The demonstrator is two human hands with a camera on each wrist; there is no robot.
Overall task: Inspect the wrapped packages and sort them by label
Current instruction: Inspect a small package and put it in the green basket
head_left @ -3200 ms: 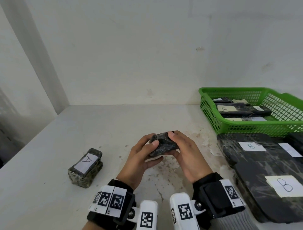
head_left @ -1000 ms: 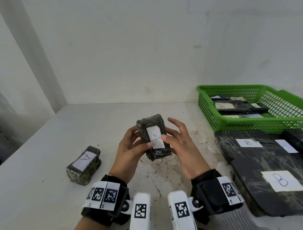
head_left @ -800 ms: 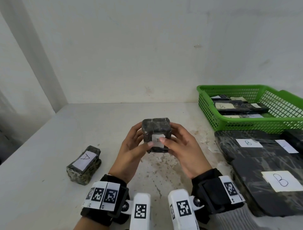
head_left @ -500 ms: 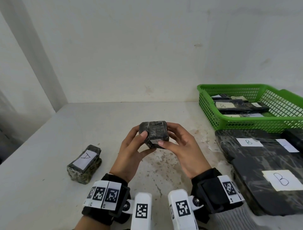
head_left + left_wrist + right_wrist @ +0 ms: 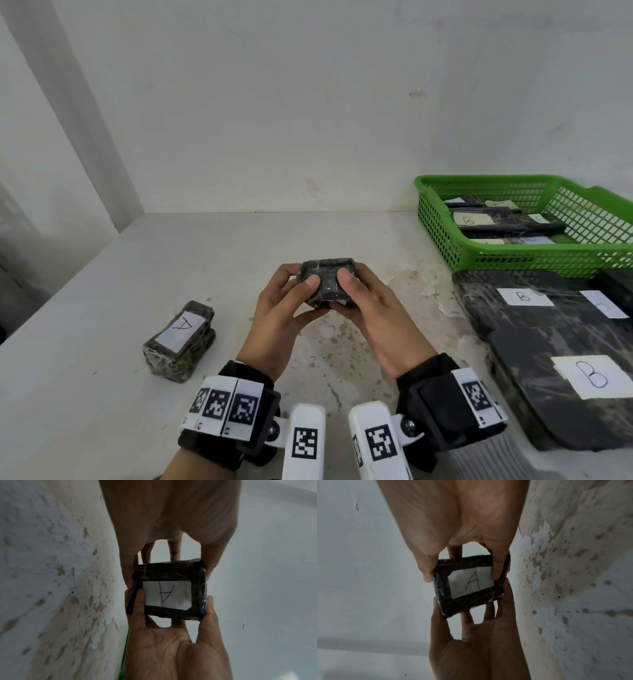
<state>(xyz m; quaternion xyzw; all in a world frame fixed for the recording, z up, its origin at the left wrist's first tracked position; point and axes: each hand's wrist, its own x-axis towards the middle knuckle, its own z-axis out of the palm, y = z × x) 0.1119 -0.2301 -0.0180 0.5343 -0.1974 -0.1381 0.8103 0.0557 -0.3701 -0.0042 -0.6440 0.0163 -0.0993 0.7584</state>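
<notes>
Both hands, left hand (image 5: pixel 284 315) and right hand (image 5: pixel 373 318), grip the small wrapped package (image 5: pixel 327 282) above the desk (image 5: pixel 102 394), its A label (image 5: pixel 471 582) facing down, so it should probably join the A-labelled package (image 5: pixel 180 341) at left.

Both hands' grip (image 5: pixel 327 291) curled, L (image 5: pixel 281 318) & R (image 5: pixel 373 315) facing.

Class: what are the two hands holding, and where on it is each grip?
Both hands hold one dark wrapped package, label A facing down: left hand and right hand grip opposite sides.
</notes>
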